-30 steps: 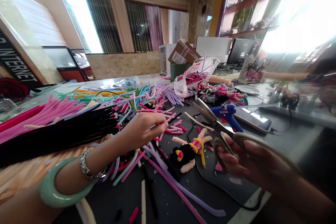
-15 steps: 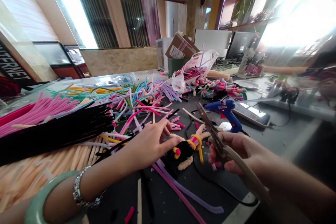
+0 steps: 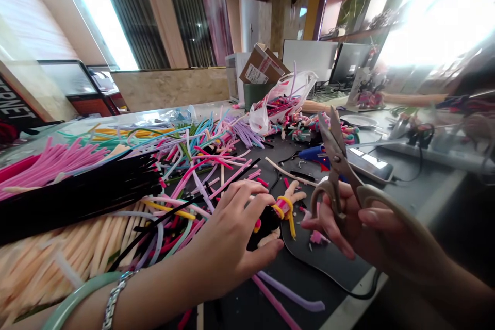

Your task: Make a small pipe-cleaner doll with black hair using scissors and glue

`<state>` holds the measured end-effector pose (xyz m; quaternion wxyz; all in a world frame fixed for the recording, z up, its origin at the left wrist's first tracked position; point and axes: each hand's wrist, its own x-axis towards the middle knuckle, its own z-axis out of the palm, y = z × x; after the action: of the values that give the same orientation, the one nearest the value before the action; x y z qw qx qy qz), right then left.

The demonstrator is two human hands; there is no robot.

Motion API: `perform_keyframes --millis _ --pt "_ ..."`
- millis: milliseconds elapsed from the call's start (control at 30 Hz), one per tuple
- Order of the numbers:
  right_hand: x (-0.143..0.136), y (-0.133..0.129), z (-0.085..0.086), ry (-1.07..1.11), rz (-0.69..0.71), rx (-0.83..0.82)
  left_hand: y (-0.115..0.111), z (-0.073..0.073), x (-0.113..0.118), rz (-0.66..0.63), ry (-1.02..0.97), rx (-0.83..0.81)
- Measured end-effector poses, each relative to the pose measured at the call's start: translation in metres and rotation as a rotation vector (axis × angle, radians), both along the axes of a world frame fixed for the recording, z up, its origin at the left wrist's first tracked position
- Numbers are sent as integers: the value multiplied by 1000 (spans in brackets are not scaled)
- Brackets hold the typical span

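1. Doll (image 3: 279,209) lies on the dark table (image 3: 328,258), seemingly nearly complete: fuzzy black head, pink body, yellow band, beige limbs joined (anything left is unclear)
2. Left hand (image 3: 242,227) arches over its head, thumb and fingers apart, contact uncertain
3. Right hand (image 3: 358,229) grips the scissors (image 3: 336,152) by the loops, metal blades slightly parted
4. Beyond, smooth blue glue gun (image 3: 312,153); leftward, fuzzy black sticks (image 3: 77,197) bunched

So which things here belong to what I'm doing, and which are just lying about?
Probably part of the job:
scissors, in your right hand
fuzzy-stem doll, partly covered by your left hand
black fuzzy stems
blue glue gun, partly behind the scissors

Apparently just lying about:
phone
cardboard box
plastic bag, unclear
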<state>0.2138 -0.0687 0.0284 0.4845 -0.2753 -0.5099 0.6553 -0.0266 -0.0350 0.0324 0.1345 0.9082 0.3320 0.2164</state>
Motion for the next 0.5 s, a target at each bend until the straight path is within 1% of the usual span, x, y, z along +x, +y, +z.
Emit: perform_keyframes --millis 100,233,300,400,500 --pt "-7 -5 2 27 28 -4 -5 4 1 -79 -9 -23" --pt "-16 -10 0 106 106 -118 -11 6 2 -158 -40 -74" --pt "-20 -11 -3 177 140 -163 -14 5 3 -164 -39 -98" --pt "-25 -12 -6 256 160 -188 -17 1 4 -150 -31 -107" --pt "-28 -12 -6 260 159 -201 -16 -4 4 -173 -82 -101"
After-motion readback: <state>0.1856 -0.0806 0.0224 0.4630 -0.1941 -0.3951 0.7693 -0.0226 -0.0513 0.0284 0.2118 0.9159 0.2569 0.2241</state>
